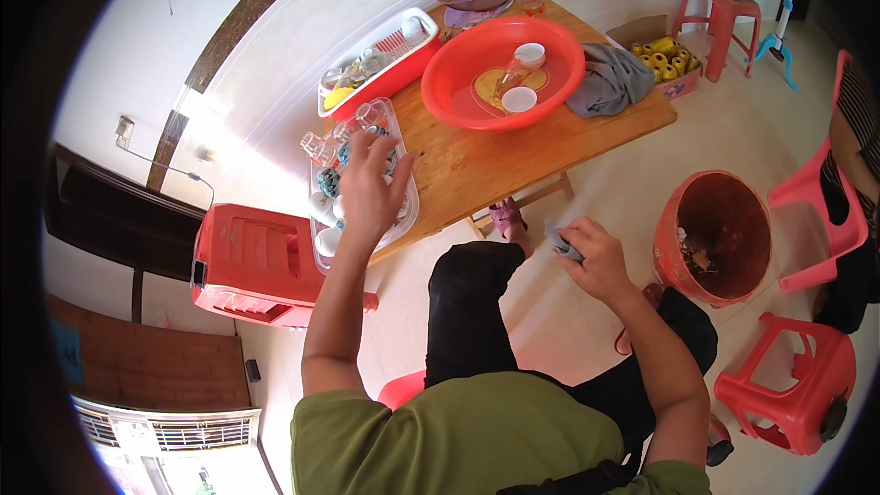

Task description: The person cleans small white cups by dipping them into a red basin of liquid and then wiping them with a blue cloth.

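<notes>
My left hand [371,188] is raised at the right side of a clear plastic tray [410,192], fingers apart and nothing visible in them. Glasses [317,148] and patterned cups [329,181] stand in that tray, partly hidden behind the hand. Over the floor in front of my right knee, my right hand [594,258] is closed on a small grey cloth [561,243]. A wide red basin [445,96] on the wooden table [467,170] holds two white cups [520,99] and a clear glass [507,82].
A red-and-white rack [385,73] with dishes and a grey cloth bundle [612,81] flank the basin. Red stacked stools [252,261] stand left. To the right are a red bucket [674,220], a red stool [788,385] and a person on a pink chair [825,206].
</notes>
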`<state>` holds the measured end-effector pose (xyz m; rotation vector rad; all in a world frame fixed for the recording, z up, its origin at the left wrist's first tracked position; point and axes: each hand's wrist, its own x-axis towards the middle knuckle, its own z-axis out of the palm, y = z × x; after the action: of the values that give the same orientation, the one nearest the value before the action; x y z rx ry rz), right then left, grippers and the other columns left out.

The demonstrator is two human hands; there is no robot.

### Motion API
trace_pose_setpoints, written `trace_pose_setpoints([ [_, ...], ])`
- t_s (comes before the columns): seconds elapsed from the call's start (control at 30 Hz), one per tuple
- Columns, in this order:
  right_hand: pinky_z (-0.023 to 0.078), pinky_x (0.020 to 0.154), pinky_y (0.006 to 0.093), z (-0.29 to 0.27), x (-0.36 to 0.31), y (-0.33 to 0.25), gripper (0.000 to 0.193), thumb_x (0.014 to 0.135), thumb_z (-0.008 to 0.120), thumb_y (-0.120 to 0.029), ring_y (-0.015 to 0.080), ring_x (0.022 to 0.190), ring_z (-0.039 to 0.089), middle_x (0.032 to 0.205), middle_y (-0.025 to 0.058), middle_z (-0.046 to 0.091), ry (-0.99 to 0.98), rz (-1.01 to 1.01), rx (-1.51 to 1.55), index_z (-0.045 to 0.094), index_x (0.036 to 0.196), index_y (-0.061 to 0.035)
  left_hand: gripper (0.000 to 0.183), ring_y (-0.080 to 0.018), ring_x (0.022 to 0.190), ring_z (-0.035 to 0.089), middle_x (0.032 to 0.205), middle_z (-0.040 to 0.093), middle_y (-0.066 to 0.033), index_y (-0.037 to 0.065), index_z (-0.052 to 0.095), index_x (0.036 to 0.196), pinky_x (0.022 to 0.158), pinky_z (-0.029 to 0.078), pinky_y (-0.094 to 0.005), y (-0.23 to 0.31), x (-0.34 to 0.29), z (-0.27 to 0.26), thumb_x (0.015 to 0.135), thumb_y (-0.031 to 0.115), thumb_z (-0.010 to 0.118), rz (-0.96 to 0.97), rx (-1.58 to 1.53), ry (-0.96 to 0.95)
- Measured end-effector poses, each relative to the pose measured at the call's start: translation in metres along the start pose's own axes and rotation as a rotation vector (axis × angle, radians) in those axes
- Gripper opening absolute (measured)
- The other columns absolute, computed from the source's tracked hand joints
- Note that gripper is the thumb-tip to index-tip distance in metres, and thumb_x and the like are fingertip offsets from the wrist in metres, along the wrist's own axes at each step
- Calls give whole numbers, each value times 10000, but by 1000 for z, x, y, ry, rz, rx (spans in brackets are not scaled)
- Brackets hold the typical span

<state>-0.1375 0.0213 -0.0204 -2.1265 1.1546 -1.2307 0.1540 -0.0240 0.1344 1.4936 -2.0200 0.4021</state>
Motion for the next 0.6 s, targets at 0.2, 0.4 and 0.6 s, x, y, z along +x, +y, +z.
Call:
trace_pose_setpoints([
  [0.2,474,626,379,4,-3,2,208,717,706,-171,266,768,568,843,59,552,-47,-26,-56,631,885,-76,283,-342,859,603,960,575,-178,17,603,994,746,476,-424,1,91,117,801,220,644,6,-284,-392],
  [0.4,477,611,375,2,-5,10,207,709,691,-172,254,760,563,830,54,526,-64,-47,-133,624,890,-98,331,-386,962,601,1044,625,-204,26,612,1017,813,483,-410,4,133,183,829,297,585,259,-238,-768],
  [0.6,476,601,370,-7,-4,9,242,691,686,-151,241,780,561,840,45,514,-73,-49,-157,607,915,-106,323,-315,996,622,1045,645,-188,56,653,1028,808,502,-431,21,142,164,855,284,503,125,548,-975],
])
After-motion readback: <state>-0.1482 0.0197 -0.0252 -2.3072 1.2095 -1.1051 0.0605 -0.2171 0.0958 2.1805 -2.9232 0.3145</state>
